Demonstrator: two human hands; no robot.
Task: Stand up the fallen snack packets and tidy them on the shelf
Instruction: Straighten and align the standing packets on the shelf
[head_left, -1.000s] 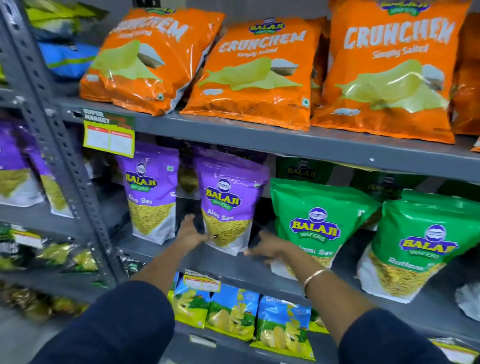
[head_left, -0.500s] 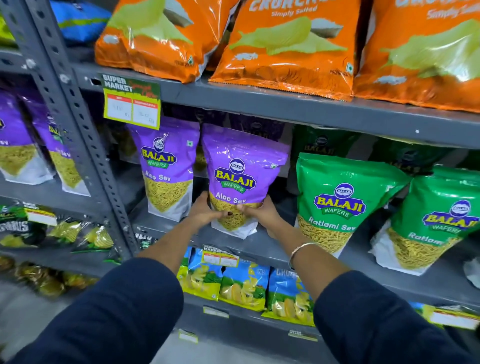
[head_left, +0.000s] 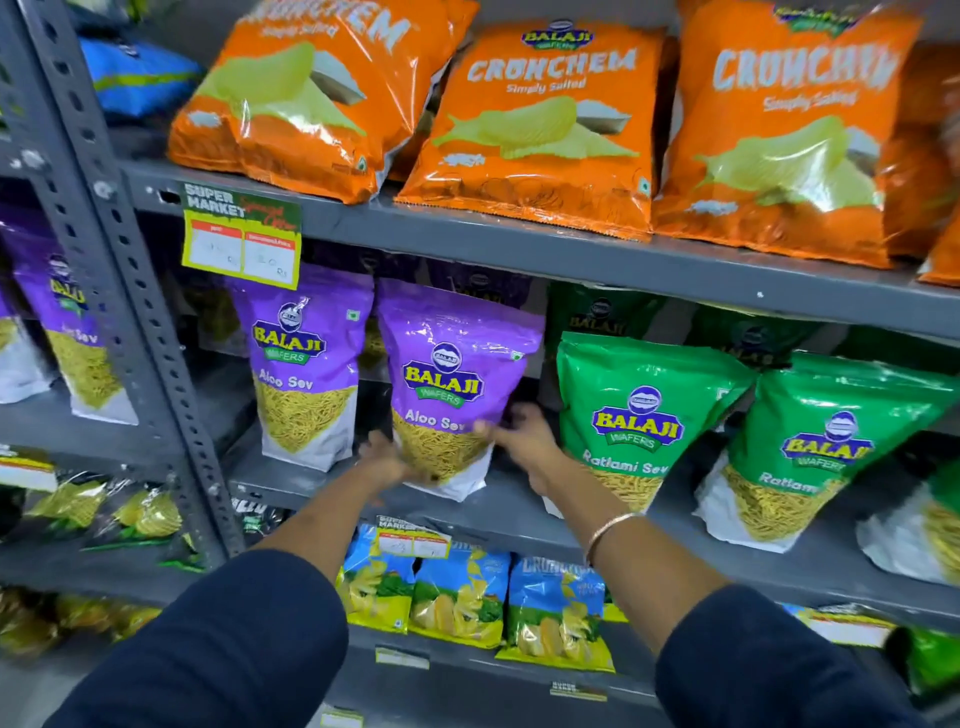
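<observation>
Purple Aloo Sev packet (head_left: 452, 384) upright on middle shelf (head_left: 519, 512), gripped low at both sides: left hand (head_left: 387, 462) fingers wrapped on left edge, right hand (head_left: 522, 439) fingers curled behind right edge. Matching purple packet (head_left: 304, 364) just left; green Ratlami Sev packet (head_left: 636, 415) just right.

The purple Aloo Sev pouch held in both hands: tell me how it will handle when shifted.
The purple Aloo Sev pouch looks soft and crinkly, so probably floppy. Its glossy film may slip. Narrow base on the shelf, contents low: it could tip.
</observation>
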